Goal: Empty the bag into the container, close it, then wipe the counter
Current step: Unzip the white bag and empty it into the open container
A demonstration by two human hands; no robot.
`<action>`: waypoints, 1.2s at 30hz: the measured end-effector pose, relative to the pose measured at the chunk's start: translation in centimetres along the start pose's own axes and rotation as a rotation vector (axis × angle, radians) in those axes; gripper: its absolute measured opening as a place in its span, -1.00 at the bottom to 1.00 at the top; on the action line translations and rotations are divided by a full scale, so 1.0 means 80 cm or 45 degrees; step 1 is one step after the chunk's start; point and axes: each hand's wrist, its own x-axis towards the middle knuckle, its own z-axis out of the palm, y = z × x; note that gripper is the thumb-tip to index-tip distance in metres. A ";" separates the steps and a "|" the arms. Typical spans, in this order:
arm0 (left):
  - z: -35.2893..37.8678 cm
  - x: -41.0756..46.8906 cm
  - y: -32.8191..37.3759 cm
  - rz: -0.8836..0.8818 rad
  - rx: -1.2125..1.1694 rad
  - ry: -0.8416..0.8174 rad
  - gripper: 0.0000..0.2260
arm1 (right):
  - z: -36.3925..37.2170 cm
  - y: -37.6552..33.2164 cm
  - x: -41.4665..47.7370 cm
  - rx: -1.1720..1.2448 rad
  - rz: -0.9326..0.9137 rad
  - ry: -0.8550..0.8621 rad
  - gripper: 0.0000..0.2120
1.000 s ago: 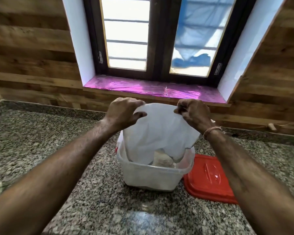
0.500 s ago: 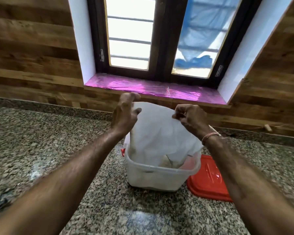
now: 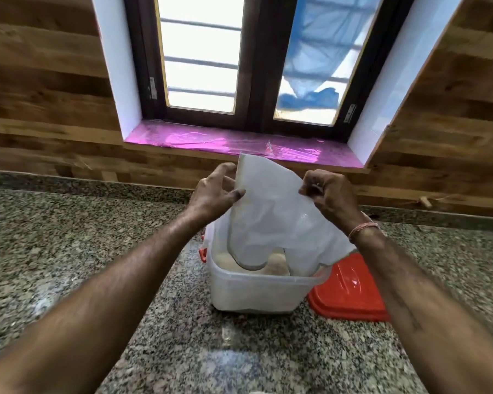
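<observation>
Both hands, left hand (image 3: 215, 191) & right hand (image 3: 329, 191), pinch the white bag (image 3: 271, 211) upside down over the container (image 3: 254, 291) (red lid (image 3: 350, 294) beside it).

Speckled granite worktop (image 3: 69, 251): clear tub (image 3: 256, 294) mid-worktop toward the back edge; red lid (image 3: 350, 297) flat just beside it.

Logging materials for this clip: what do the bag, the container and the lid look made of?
Bag: thin whitish plastic film, limp and creased, slightly see-through. Container: translucent, cloudy plastic; contents show faintly through its wall. Lid: glossy red plastic, probably rigid, with highlights.
</observation>
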 end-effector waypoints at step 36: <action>0.011 -0.013 -0.043 -0.271 -0.481 0.386 -0.70 | -0.007 0.064 -0.031 -0.053 0.530 0.305 -0.82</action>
